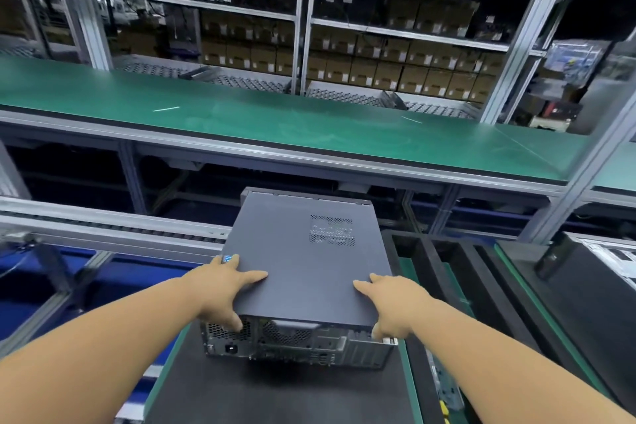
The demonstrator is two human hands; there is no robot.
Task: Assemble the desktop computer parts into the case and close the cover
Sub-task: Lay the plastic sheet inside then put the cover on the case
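A dark grey desktop computer case (303,262) lies flat on a black mat (275,392), its cover on top and its rear panel (296,342) with fan grille and power socket facing me. My left hand (223,289) grips the near left corner of the case, thumb on the cover and fingers down the side and back. My right hand (392,303) grips the near right corner in the same way, thumb lying on the cover. A vent grid (332,230) shows on the far right part of the cover.
A green conveyor belt (309,120) runs across behind the case, above a roller track (113,229) at the left. Black foam trays (457,272) and another dark case (592,272) stand at the right. Shelves with cardboard boxes (378,58) fill the background.
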